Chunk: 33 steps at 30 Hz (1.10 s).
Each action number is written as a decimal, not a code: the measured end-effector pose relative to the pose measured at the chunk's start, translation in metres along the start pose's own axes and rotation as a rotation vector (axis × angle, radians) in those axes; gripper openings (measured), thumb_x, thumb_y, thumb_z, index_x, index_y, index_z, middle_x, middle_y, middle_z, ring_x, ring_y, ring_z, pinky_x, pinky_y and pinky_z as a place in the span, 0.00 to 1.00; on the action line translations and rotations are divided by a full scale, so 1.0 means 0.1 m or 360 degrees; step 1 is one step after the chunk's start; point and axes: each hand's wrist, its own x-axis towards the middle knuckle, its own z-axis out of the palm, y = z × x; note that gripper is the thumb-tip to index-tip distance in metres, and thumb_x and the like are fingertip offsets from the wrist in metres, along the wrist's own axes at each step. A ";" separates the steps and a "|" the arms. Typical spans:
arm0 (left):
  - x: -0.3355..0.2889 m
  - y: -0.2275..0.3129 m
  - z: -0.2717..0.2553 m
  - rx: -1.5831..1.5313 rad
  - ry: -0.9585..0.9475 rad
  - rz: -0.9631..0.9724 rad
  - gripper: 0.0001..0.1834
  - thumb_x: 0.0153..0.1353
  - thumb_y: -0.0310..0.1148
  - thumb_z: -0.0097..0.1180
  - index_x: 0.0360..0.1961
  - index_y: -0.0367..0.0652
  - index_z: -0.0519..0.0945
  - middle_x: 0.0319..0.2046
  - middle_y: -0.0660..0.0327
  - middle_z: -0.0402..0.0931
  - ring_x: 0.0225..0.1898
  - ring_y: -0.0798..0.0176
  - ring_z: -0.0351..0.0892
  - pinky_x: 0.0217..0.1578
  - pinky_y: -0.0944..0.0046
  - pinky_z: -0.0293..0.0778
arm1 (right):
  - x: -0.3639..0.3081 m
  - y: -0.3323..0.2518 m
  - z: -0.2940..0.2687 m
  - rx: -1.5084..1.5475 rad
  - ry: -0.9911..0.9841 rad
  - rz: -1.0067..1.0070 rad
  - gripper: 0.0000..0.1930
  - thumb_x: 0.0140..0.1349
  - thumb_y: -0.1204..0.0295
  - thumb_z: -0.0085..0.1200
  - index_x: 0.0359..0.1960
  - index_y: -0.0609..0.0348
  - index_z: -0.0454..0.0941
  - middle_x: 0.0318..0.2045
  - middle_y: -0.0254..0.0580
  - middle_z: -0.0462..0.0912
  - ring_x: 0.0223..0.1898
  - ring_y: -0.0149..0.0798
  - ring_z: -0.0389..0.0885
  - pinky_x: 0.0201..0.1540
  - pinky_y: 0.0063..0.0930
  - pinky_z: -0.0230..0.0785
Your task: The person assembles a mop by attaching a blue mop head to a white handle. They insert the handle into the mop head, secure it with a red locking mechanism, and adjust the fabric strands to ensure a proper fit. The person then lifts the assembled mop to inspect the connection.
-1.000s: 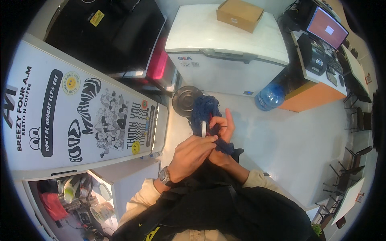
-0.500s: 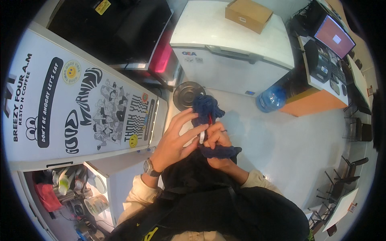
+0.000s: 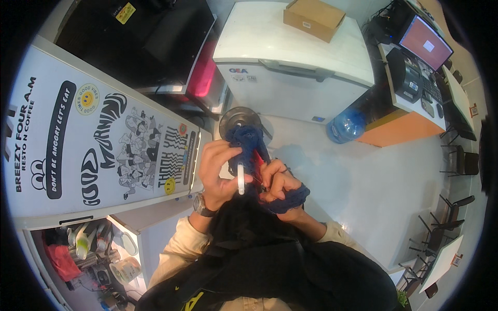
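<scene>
Blue stringy cloth lies between left grip and right grip — both holding it (white strip alongside).

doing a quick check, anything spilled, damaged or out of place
Mainly the open white-framed cabinet at lower left: a crumpled red cloth and mixed containers crowd together inside, looking untidy. The shaggy dark-blue fabric being handled shows no clear damage; no spill stands out.

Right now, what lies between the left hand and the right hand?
In the head view, blue fabric, with a red piece and a white piece, lies between the left hand and the right hand.
</scene>
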 end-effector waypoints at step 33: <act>0.57 0.22 -0.40 -0.0378 -0.0103 -0.0355 0.38 0.36 0.37 0.85 0.50 0.38 0.81 0.45 0.59 0.83 0.47 0.64 0.83 0.51 0.64 0.77 | 0.83 -0.37 -0.74 0.0025 -0.0545 0.0083 0.16 0.52 0.83 0.64 0.21 0.51 0.66 0.57 0.52 0.73 0.66 0.52 0.69 0.70 0.47 0.58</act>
